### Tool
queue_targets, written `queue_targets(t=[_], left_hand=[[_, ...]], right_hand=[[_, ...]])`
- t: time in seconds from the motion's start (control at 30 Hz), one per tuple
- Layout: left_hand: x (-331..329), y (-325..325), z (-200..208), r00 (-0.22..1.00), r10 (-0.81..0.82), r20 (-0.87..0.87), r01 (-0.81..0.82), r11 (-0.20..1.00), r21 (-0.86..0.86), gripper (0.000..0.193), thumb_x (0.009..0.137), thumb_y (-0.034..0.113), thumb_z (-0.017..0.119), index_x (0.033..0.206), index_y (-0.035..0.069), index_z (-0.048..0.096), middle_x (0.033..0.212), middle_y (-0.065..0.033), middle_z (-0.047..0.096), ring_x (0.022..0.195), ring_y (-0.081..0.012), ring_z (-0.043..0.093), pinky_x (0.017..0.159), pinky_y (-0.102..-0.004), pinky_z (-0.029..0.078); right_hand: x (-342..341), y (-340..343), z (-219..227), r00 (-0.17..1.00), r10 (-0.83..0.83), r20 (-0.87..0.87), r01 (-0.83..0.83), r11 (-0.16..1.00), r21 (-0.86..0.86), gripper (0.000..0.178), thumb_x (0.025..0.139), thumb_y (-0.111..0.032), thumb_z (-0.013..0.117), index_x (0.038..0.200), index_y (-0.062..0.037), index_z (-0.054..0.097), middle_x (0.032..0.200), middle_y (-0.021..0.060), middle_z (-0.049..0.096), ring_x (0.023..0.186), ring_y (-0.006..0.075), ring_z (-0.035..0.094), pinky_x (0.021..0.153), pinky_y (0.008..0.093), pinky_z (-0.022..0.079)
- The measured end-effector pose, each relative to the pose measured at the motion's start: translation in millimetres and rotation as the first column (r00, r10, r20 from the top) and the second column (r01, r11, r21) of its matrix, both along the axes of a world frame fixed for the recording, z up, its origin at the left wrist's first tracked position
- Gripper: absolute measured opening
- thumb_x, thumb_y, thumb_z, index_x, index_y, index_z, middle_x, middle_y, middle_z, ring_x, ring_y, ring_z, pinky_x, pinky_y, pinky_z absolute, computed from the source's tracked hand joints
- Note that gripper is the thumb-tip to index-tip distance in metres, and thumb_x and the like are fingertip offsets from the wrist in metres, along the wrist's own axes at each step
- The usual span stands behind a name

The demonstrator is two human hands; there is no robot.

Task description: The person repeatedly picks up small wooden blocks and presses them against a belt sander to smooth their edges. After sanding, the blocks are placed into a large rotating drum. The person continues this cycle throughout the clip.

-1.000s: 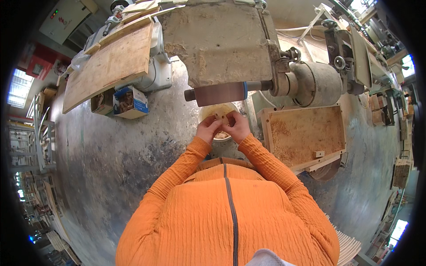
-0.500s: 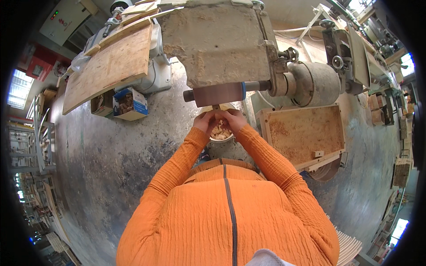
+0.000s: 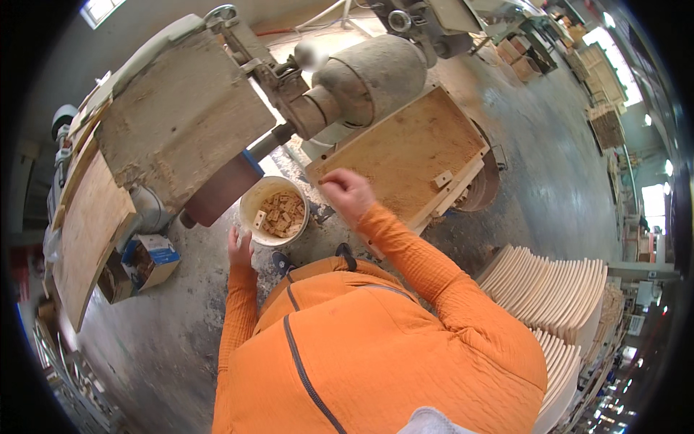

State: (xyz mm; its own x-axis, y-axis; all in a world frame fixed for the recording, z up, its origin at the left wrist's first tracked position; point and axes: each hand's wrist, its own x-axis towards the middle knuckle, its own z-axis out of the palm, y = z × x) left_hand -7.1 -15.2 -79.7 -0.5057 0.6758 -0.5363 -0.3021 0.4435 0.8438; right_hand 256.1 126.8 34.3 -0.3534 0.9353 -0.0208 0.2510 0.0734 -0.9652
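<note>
My left hand (image 3: 240,247) is open at the near left rim of a white bucket (image 3: 306,217), its fingers apart. Small wooden blocks with holes (image 3: 282,213) fill part of the bucket. One pale wooden block (image 3: 259,219) shows just past my left fingertips, inside the rim; I cannot tell whether it rests or falls. My right hand (image 3: 348,195) is closed above the near left edge of a shallow wooden tray (image 3: 405,155). What its curled fingers hold, if anything, is hidden. On the tray's near side sits a single wooden block (image 3: 442,179).
A sanding drum (image 3: 225,186) of a belt machine juts out beside the bucket, under a dusty metal plate (image 3: 181,116) and next to a motor (image 3: 372,79). Stacked curved wooden slats (image 3: 549,289) stand at right. A blue-and-white carton (image 3: 152,260) lies at left.
My hands have parted and left the drum: the left dropped beside the bucket, the right swung over to the tray. The view has turned to the right, and the bucket's contents now show.
</note>
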Motion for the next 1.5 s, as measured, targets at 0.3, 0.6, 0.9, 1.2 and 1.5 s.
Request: queue_targets(t=[0.3,0.6,0.9,1.2,1.5], left_hand=[[17.8,1.6,-3.2,0.943,-0.330,-0.039,0.322,0.937,-0.137,0.050,0.081,0.025,0.062,0.126,0.012,0.046,0.128,-0.0051,0.045,0.108,-0.0172,0.047,0.082,-0.0364,0.043],[34.8,7.2,14.5,0.937,-0.350,0.003,0.349,0.933,-0.083,0.040,0.082,0.022,0.062,0.118,0.008,0.053,0.110,-0.0025,0.057,0.091,-0.0110,0.054,0.071,-0.0263,0.046],[66.7,27.1,64.4,0.865,-0.500,-0.043,0.499,0.847,0.185,0.042,0.080,0.021,0.065,0.117,0.007,0.053,0.103,-0.0068,0.058,0.090,-0.0139,0.055,0.076,-0.0271,0.047],[64.2,26.3,101.3,0.869,-0.435,0.236,0.347,0.875,0.337,0.039,0.087,0.021,0.057,0.123,0.007,0.048,0.104,-0.0041,0.056,0.089,-0.0127,0.055,0.078,-0.0281,0.048],[56.7,12.5,94.2,0.856,-0.242,0.458,0.125,0.955,0.270,0.035,0.088,0.022,0.055,0.119,0.007,0.049,0.103,-0.0054,0.057,0.092,-0.0168,0.057,0.077,-0.0340,0.050]], right_hand=[[206.2,49.5,22.4,0.295,-0.168,0.941,0.047,0.986,0.161,0.040,0.066,-0.025,0.064,0.104,-0.0140,0.060,0.119,0.0101,0.050,0.112,0.0303,0.044,0.094,0.0417,0.038],[211.2,53.7,23.5,0.547,-0.027,0.837,0.054,0.999,-0.002,0.056,0.067,-0.025,0.064,0.120,-0.0118,0.051,0.122,0.0109,0.047,0.114,0.0281,0.045,0.094,0.0418,0.039],[71.2,12.0,11.7,0.694,0.008,-0.720,-0.363,0.867,-0.340,0.046,0.074,-0.017,0.056,0.116,-0.0004,0.048,0.113,0.0144,0.054,0.106,0.0251,0.054,0.084,0.0352,0.048],[-31.8,-24.8,-9.4,0.691,-0.163,-0.704,-0.560,0.494,-0.665,0.027,0.088,-0.024,0.048,0.108,-0.0055,0.051,0.086,0.0047,0.060,0.065,0.0132,0.053,0.061,0.0285,0.044],[-63.4,-33.1,-33.7,0.717,-0.070,-0.694,-0.643,0.316,-0.697,0.025,0.092,-0.023,0.046,0.108,-0.0055,0.052,0.084,0.0035,0.058,0.064,0.0107,0.051,0.061,0.0278,0.045]])
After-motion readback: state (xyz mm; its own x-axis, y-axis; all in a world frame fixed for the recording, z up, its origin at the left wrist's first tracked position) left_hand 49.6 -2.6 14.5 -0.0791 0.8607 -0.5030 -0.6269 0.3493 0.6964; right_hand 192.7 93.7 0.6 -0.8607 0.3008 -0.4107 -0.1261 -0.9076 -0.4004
